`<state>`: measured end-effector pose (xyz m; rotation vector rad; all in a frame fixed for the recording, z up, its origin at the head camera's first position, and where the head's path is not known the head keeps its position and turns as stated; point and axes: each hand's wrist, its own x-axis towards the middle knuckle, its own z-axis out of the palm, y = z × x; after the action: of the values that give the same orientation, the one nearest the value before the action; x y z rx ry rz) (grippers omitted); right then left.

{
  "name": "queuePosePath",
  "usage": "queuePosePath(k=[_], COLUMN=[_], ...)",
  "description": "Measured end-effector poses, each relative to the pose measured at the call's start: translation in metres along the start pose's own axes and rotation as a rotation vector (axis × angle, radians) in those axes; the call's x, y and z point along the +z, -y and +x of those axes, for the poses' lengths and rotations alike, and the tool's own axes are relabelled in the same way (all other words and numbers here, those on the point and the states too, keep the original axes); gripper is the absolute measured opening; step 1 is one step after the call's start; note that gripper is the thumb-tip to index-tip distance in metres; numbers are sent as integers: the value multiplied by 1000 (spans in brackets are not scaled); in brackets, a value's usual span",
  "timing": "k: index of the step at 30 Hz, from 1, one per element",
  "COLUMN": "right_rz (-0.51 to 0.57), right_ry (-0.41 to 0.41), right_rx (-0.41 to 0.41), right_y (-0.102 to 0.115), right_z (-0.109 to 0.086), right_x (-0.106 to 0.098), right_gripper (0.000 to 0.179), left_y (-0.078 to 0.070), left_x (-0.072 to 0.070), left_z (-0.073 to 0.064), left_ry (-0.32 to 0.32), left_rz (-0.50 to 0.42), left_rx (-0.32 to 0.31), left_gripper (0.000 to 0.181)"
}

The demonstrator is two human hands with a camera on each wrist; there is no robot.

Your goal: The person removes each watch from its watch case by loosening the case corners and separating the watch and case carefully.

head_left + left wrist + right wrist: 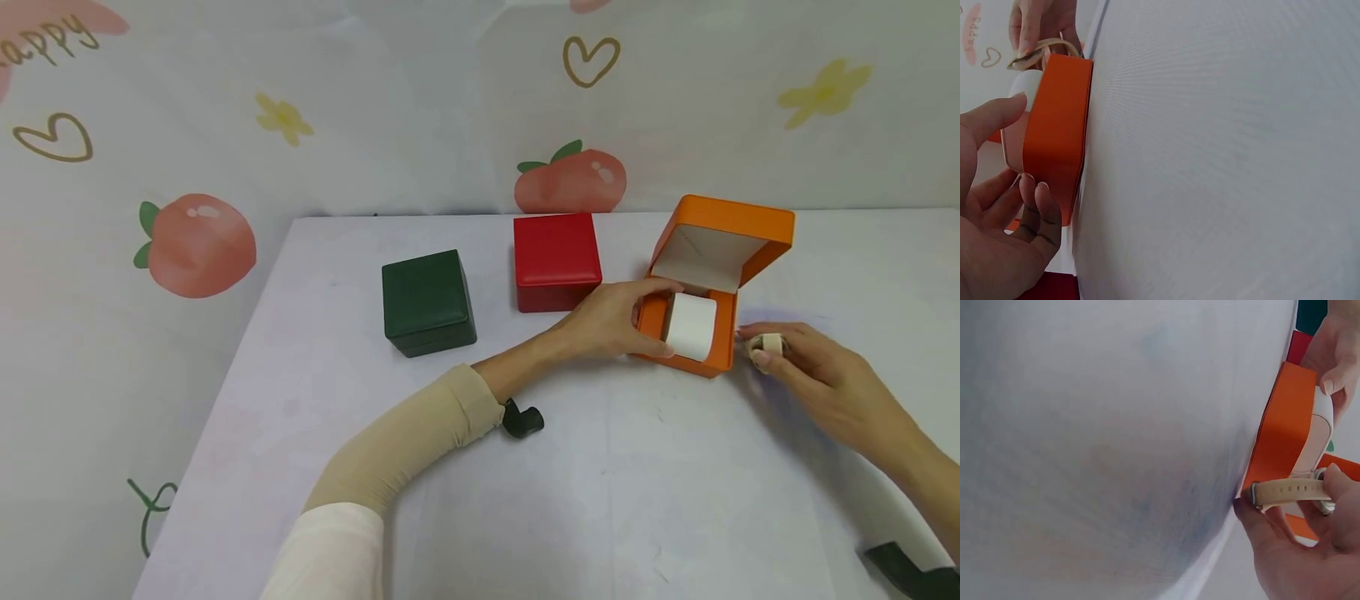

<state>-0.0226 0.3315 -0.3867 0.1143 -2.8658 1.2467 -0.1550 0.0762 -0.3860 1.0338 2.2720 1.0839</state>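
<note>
An orange watch box (722, 333) stands with its lid raised, and a white watch cushion (692, 325) sits in it, partly above the rim. My left hand (618, 317) reaches over the box's left side and pinches the cushion between thumb and fingers. In the left wrist view, the thumb (1007, 112) lies against the cushion's edge, while other fingers are beside the box wall. Just right of the box, my right hand (821, 375) holds a wristwatch by its beige strap (1291, 490). The watch's case is mostly hidden by the fingers in the right wrist view.
A closed red box (557, 250) stands left of the orange one, near the table's back edge. Farther left is a closed dark green box (426, 296). The white table (540, 517) meets a patterned backdrop behind. Black straps show at both wrists.
</note>
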Motion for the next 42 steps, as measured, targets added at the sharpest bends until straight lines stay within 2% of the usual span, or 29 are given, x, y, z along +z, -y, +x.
queuePosePath(k=[8, 12, 15, 19, 24, 31, 34, 42], right_rz=[-32, -6, 37, 87, 121, 35, 11, -119], right_ry=[-32, -78, -92, -76, -14, 28, 44, 61], right_rx=[13, -27, -11, 18, -13, -16, -54, -300], right_y=[3, 6, 6, 5, 5, 2, -1, -4], right_z=[-4, -5, -5, -6, -8, -9, -9, -12], right_x=[-2, -3, -5, -7, -7, -2, 0, 1], right_gripper=[23, 27, 32, 35, 37, 42, 45, 62], left_y=[-1, -2, -2, -2, -2, -3, -3, -4], left_x=[-1, -1, -1, -1, -1, -1, -1, -1], left_z=[-1, -1, -1, 0, 1, 1, 1, 1], left_ry=[8, 8, 7, 11, 17, 20, 18, 20], left_rz=[3, 12, 17, 17, 15, 20, 21, 18], left_rx=[-9, -16, -22, -22, -25, -32, -33, -33], left_gripper=[73, 72, 73, 73, 73, 74, 74, 74])
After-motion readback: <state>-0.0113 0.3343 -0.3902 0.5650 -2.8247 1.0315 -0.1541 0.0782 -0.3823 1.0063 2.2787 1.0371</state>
